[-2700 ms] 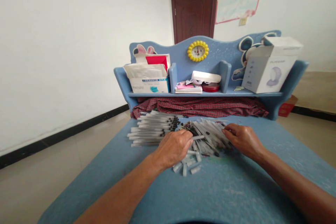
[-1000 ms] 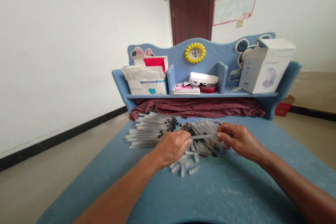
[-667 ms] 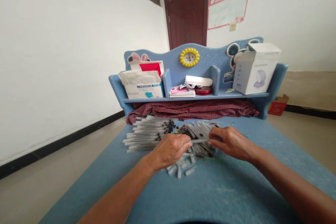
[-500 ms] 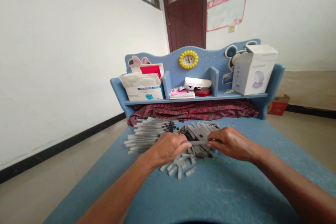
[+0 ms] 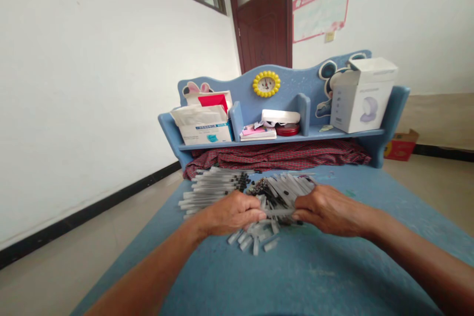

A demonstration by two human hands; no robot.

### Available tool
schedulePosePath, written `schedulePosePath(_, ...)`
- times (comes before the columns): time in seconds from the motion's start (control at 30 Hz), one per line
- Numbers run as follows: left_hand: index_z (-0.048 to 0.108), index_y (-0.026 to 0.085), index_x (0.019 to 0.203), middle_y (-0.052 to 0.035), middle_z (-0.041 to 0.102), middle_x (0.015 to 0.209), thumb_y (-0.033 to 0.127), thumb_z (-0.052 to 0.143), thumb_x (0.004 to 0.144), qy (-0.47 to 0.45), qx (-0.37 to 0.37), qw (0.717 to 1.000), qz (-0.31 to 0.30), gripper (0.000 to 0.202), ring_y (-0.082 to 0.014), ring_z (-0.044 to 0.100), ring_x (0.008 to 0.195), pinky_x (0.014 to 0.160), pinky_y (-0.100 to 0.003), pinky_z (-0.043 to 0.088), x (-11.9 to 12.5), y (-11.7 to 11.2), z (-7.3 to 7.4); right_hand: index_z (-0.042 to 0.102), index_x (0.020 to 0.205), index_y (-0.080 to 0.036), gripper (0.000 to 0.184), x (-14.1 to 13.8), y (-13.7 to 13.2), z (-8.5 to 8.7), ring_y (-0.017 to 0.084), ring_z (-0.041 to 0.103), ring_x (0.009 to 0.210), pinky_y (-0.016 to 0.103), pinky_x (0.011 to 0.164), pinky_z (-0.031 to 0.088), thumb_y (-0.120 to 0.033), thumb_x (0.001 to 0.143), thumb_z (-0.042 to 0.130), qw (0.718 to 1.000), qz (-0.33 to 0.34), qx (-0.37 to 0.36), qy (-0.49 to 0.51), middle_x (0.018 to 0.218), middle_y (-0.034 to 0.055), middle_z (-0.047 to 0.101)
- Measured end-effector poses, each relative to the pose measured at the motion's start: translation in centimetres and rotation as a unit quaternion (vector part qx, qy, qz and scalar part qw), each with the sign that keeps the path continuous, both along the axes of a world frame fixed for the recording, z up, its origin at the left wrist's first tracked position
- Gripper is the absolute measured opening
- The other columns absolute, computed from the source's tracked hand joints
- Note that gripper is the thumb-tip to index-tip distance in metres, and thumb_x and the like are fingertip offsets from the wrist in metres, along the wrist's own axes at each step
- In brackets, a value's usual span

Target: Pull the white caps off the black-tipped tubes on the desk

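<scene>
My left hand (image 5: pixel 230 213) and my right hand (image 5: pixel 330 210) pinch the two ends of a translucent pen barrel (image 5: pixel 280 212), held level between them. Its ends are hidden in my fingers. Beyond my left hand lies a stack of frosted pens (image 5: pixel 207 188) with black ends. Behind the held barrel, a pile of loose pen barrels (image 5: pixel 291 185) mixes with dark slim parts and small metallic tips (image 5: pixel 259 186). Several short clear pen caps (image 5: pixel 255 244) lie scattered on the blue tabletop, just below and between my hands.
A blue shelf (image 5: pixel 244 144) along the desk's back holds a mask box (image 5: pixel 209 133), a red round tin (image 5: pixel 288 130), a white case (image 5: pixel 280 116) and a tall white box (image 5: pixel 361 101). Checked cloth (image 5: pixel 274 157) is bunched beneath it. A yellow clock (image 5: pixel 266 84) hangs above.
Both hands have come down a little towards me, with the pen barrel still between them. The view has shifted slightly. The pens and caps on the desk look unchanged.
</scene>
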State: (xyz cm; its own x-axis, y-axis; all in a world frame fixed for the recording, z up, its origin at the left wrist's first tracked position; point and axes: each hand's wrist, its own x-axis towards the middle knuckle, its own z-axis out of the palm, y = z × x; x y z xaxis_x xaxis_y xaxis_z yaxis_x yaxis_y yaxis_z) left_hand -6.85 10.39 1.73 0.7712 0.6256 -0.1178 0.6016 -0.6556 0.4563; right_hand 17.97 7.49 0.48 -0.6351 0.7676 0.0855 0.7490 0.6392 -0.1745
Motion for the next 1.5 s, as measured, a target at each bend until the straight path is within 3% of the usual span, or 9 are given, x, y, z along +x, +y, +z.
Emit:
schedulePosePath(0.17,0.048,0.015,0.061,0.0049,0.047,0.051,0.042,0.041,0.091,-0.033,-0.036,0.999,-0.012,0.041,-0.0066,0.043,0.048,0.049,-0.016,0.031,-1.0,0.7,0.1,0.060,0.077,-0.017,0.037,0.3,0.3,-0.1,0.011,0.047,0.053,0.025,0.052,0.026,-0.036,0.094,0.034,0.998,0.048,0.029,0.002,0.060,0.0019,0.057)
schedulePosePath(0.33,0.047,0.016,0.062,0.0057,0.041,0.050,0.038,0.041,0.091,-0.045,0.017,0.998,-0.041,0.037,-0.0066,0.039,0.047,0.048,-0.017,0.029,-0.3,-1.2,1.4,0.058,0.075,-0.019,0.035,0.3,-0.7,1.3,0.010,0.045,0.049,0.025,0.049,0.026,-0.037,0.094,0.035,0.995,0.092,0.017,0.023,0.056,-0.0003,0.053)
schedulePosePath(0.43,0.049,0.017,0.062,0.0046,0.042,0.053,0.037,0.042,0.091,-0.037,0.048,0.997,-0.054,0.036,-0.0075,0.041,0.049,0.051,-0.019,0.030,-1.5,-2.5,2.4,0.059,0.073,-0.021,0.032,2.3,-1.5,1.6,0.010,0.048,0.050,0.025,0.050,0.028,-0.037,0.093,0.039,0.994,0.105,-0.005,0.042,0.059,0.0003,0.056)
schedulePosePath(0.5,0.049,0.017,0.061,0.0041,0.043,0.053,0.038,0.043,0.089,-0.028,0.059,0.998,-0.009,0.036,-0.0083,0.043,0.050,0.052,-0.019,0.032,-3.8,-2.9,2.7,0.059,0.069,-0.022,0.034,5.0,-1.7,1.0,0.011,0.051,0.050,0.026,0.050,0.030,-0.038,0.092,0.040,0.996,0.058,-0.009,0.063,0.058,0.0016,0.057)
schedulePosePath(0.63,0.047,0.018,0.058,0.0051,0.042,0.049,0.040,0.038,0.089,-0.050,0.057,0.972,0.222,0.039,-0.0088,0.044,0.047,0.046,-0.017,0.032,-7.6,-2.7,1.1,0.058,0.065,-0.023,0.043,8.5,-0.8,-1.0,0.012,0.052,0.047,0.027,0.050,0.033,-0.048,0.091,0.035,0.982,-0.154,0.030,0.108,0.052,0.0020,0.055)
schedulePosePath(0.83,0.055,0.016,0.065,0.0023,0.054,0.057,0.031,0.043,0.087,0.031,0.140,0.974,0.178,0.029,-0.0107,0.052,0.056,0.054,-0.019,0.033,-2.8,-1.4,-3.4,0.062,0.070,-0.020,0.039,2.3,2.3,-2.5,0.019,0.061,0.064,0.028,0.055,0.034,-0.036,0.091,0.033,0.976,-0.218,0.017,-0.028,0.071,0.0079,0.067)
schedulePosePath(1.03,0.053,0.018,0.068,0.0011,0.057,0.061,0.031,0.051,0.085,0.052,0.200,0.966,0.157,0.021,-0.0139,0.057,0.061,0.055,-0.021,0.034,-0.4,-1.8,-5.3,0.064,0.086,-0.015,0.037,-0.3,4.0,-3.3,0.025,0.066,0.075,0.030,0.058,0.039,-0.034,0.090,0.033,0.966,-0.250,0.014,-0.066,0.081,0.0148,0.070)
schedulePosePath(1.3,0.056,0.018,0.072,0.0006,0.059,0.063,0.041,0.053,0.084,0.039,0.216,0.966,0.139,0.027,-0.0141,0.058,0.060,0.054,-0.021,0.036,0.0,-2.8,-4.6,0.065,0.085,-0.017,0.047,-0.6,4.2,-4.2,0.027,0.066,0.072,0.030,0.056,0.036,-0.053,0.087,0.035,0.961,-0.267,0.057,-0.053,0.075,0.0141,0.069)
schedulePosePath(1.5,0.059,0.018,0.079,-0.0049,0.064,0.077,0.023,0.047,0.087,0.162,0.271,0.920,0.235,0.015,-0.0198,0.062,0.075,0.064,-0.026,0.042,-3.7,-0.9,-2.4,0.067,0.078,-0.022,0.046,0.6,4.2,-4.6,0.022,0.064,0.069,0.027,0.054,0.031,-0.052,0.088,0.032,0.959,-0.276,0.062,0.027,0.074,0.0093,0.069)
